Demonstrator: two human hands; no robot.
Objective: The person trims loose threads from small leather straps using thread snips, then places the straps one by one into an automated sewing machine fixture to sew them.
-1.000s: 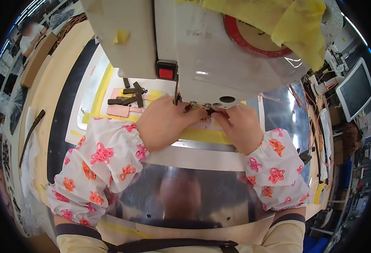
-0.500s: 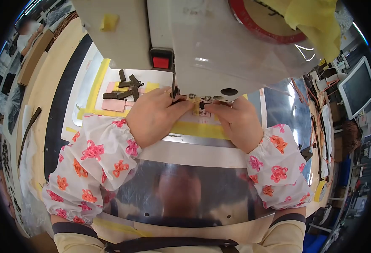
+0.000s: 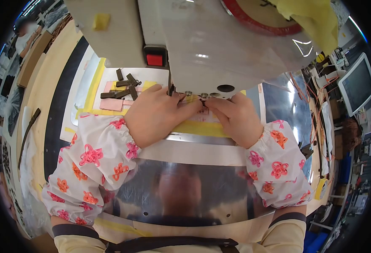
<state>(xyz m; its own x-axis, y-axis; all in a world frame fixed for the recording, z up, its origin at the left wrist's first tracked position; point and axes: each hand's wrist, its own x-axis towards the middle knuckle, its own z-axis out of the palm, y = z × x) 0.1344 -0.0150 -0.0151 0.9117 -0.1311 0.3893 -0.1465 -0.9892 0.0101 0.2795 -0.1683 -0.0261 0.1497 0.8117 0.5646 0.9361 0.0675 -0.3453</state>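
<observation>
Both my hands are under the head of a sewing machine (image 3: 210, 46). My left hand (image 3: 158, 111) has thumb and forefinger pressed together, reaching toward the middle. Opposite it, my right hand (image 3: 238, 116) pinches at a small dark piece (image 3: 203, 102), mostly hidden by the fingertips; its kind cannot be made out. The fingertips of both hands nearly meet there, over a surface with yellow tape (image 3: 202, 127). Just left of my left hand lie several short dark olive strips (image 3: 132, 92) in a loose pile, on pink pads (image 3: 110, 104). The machine's needle area is largely hidden.
A red switch (image 3: 154, 60) sits on the machine's front. A shiny metal plate (image 3: 172, 189) spans the table's front. Cables and a monitor (image 3: 358, 84) stand to the right. A dark strap-like strip (image 3: 28, 135) lies at left; another person (image 3: 25, 38) sits beyond.
My left fingertips have moved right, toward the small dark piece and my right fingertips. The whole view has shifted slightly; the olive strips stay in their pile.
</observation>
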